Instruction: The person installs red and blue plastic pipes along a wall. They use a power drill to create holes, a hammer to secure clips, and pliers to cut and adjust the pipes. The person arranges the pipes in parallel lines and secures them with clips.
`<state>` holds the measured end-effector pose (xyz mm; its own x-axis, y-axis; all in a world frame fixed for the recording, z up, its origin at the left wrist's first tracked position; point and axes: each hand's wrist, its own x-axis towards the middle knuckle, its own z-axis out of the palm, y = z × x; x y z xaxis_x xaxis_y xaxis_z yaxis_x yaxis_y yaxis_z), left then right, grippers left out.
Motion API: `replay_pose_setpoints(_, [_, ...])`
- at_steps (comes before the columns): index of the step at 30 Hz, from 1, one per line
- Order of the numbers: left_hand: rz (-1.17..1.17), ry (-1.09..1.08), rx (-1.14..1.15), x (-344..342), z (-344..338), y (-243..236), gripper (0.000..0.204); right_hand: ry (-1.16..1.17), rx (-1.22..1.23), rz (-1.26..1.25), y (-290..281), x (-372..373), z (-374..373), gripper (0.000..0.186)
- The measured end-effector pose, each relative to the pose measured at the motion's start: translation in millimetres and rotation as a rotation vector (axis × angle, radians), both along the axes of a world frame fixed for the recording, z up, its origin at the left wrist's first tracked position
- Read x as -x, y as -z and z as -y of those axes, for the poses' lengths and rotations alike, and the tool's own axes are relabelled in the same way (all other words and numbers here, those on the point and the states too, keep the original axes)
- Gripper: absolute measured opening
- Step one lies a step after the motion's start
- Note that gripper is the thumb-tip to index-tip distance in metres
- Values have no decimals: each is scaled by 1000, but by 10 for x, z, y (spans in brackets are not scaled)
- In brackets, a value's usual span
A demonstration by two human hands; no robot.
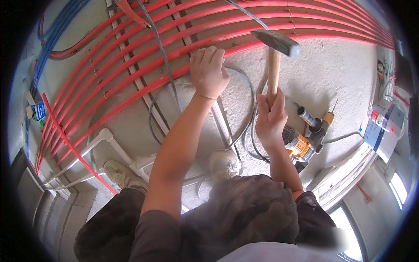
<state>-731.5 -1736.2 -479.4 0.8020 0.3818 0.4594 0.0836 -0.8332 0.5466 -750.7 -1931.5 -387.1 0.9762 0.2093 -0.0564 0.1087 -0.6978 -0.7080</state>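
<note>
My left hand (209,72) is closed at the nearest of the curved red pipes (113,107), over a pale strip (220,124) running across the floor. Its fingertips are hidden, so I cannot make out what it holds. My right hand (271,115) grips the wooden handle of a hammer (275,42), whose metal head is raised above and right of my left hand. An orange and black power drill (299,146) with a long bit lies just right of my right hand. A dark cable (249,83) loops on the floor between my hands.
Blue pipes (61,26) run up the left side. White pipes (120,153) and a loose red pipe (72,153) lie by my shoes (115,172). A grey cable (166,61) crosses the red pipes. Boxes (379,135) and a bottle (379,120) stand at the right.
</note>
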Motion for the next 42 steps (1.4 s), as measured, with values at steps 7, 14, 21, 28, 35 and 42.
replay_pose_setpoints(7, [-3,3,21,59,2,-35,29,-129,150,33,198,-5,67,37])
replay_pose_setpoints(14, [-4,-1,32,28,7,-11,29,-64,-267,-111,-234,-25,10,39])
replay_pose_setpoints(21, [-39,-12,26,41,25,-56,27,-72,-428,-380,-349,-80,-20,35])
replay_pose_setpoints(28, [-9,-23,15,30,39,-34,27,-117,-414,-87,-471,-187,-114,35])
replay_pose_setpoints(35, [10,2,36,40,43,-60,28,-252,146,-212,191,-315,-205,29])
replay_pose_setpoints(42, [13,-1,28,0,32,-36,28,-77,39,-101,129,-179,-224,25])
